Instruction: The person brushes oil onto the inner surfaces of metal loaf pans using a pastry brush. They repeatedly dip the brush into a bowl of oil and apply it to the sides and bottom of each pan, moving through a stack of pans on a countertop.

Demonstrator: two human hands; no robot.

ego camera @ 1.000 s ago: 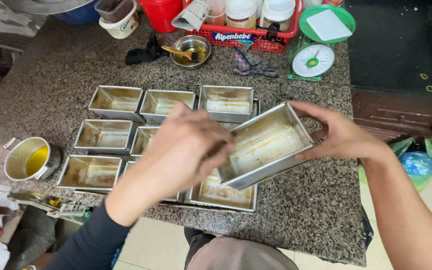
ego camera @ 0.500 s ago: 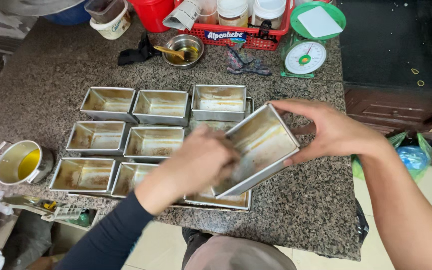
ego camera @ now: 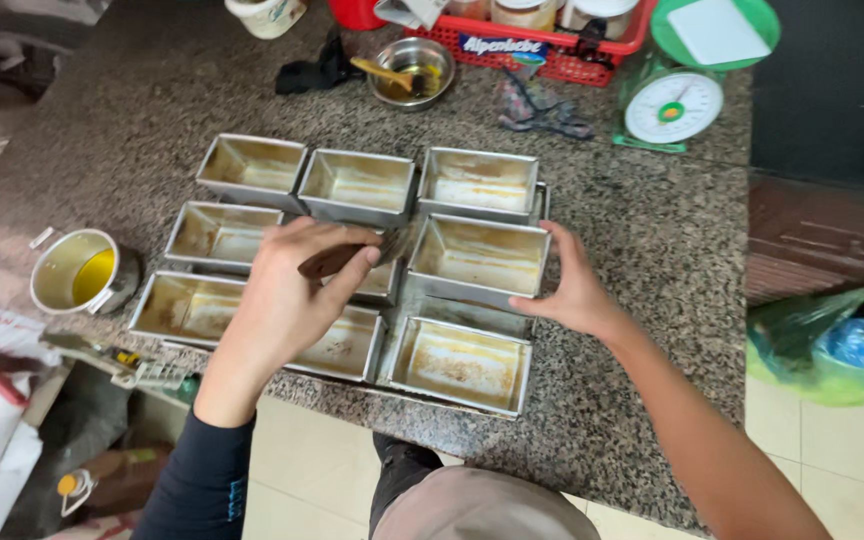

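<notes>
- Granite counter [ego camera: 652, 260], speckled grey, carries everything; its near edge drops to pale floor tiles.
- Metal loaf tins [ego camera: 357, 185] stand packed side by side in three rows, greasy inside; the middle one of the second row is mostly hidden under the left hand.
- Red basket [ego camera: 552, 55] at the far edge is cut off by the top of the view, so its jars show only in part.
- Green kitchen scale [ego camera: 672, 105] stands just beside the basket, with its tray partly out of view.
- Right-hand tin of the middle row [ego camera: 479, 260] sits upright, touching its neighbours.
- Right hand [ego camera: 572, 290] has its fingers spread against that tin's right wall.
- Left hand [ego camera: 292, 290] is closed around a brush handle [ego camera: 332, 262]; the bristles are blurred and hard to make out.
- Small pot of yellow oil [ego camera: 77, 272] stands left of the tins.
</notes>
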